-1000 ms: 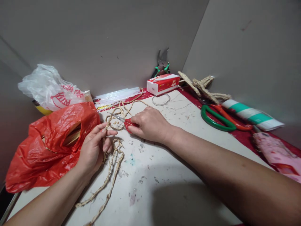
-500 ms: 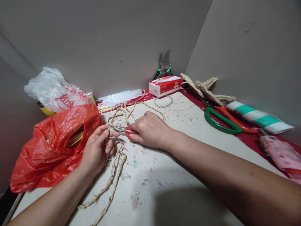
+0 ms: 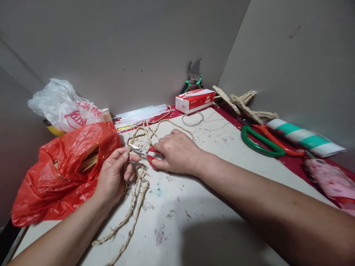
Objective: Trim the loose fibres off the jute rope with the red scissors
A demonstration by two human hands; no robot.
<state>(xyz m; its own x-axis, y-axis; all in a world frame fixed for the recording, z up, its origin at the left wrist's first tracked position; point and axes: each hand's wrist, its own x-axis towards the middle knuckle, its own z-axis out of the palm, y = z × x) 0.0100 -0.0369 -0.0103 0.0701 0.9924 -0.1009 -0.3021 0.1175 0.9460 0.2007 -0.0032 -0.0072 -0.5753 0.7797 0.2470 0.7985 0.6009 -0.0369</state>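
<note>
My right hand [image 3: 176, 152] grips a small pair of scissors with red handles [image 3: 152, 161], fingers through the loops and blades parted. The blades point left, reaching the fingers of my left hand [image 3: 118, 170]. Pinched in that left hand is a tan braided straw rope [image 3: 132, 201]. Part of the rope hangs below the hand and runs in two strands toward the table's near edge. More of it lies in loose loops behind the scissors. The exact spot between the blades is too small to make out.
At left sit a red plastic bag [image 3: 66, 177] and a white bag [image 3: 66, 107]. Clear sticks [image 3: 144, 113], a tissue pack [image 3: 194, 101] and pruning shears [image 3: 194, 75] stand at the back. To the right lie green-handled scissors [image 3: 260, 147], a striped roll [image 3: 305, 137] and straw braids [image 3: 244, 101].
The red scissors' handles and blades have spread apart in my right hand. My left hand keeps its place on the rope.
</note>
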